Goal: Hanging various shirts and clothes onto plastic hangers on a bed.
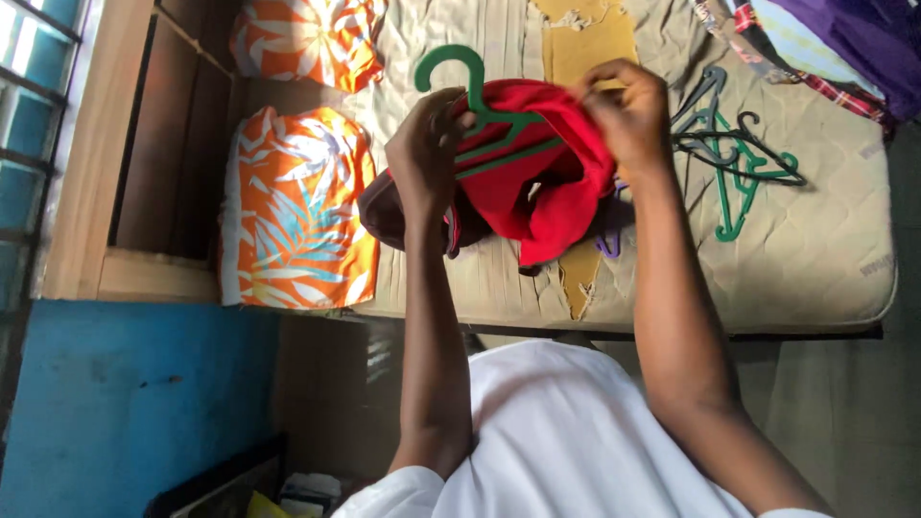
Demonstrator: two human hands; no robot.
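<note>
Above the bare mattress [815, 249], both hands are raised and busy with a red garment [547, 182] and a green hanger [475, 101]; the left hand [427, 149] is clamped around the hanger just below its hook, fingers curled over the neck and also pressing the cloth; the right hand [628, 110] is pinched shut on the upper edge of the red garment, pulling the fabric over the hanger's shoulder; the two hands are apart, with the bundled cloth between them; the hanger's hook stands free of the garment, while its arms show as green bars across the red folds; a darker piece of cloth [384, 211] hangs beside the left wrist, touching the red one.

On the mattress, near the right forearm, lies a loose heap of spare hangers [734, 153], green and dark ones tangled together; two orange leaf-patterned pillows [297, 211] rest at the mattress's end against a wooden bed frame [125, 153]; a pile of purple and checked clothes [835, 48] sits at the opposite corner; a torn patch in the mattress cover exposes yellow foam [585, 38]; the person's white shirt [566, 441] fills the lower middle of the view; a blue wall [125, 403] runs beside the bed.
</note>
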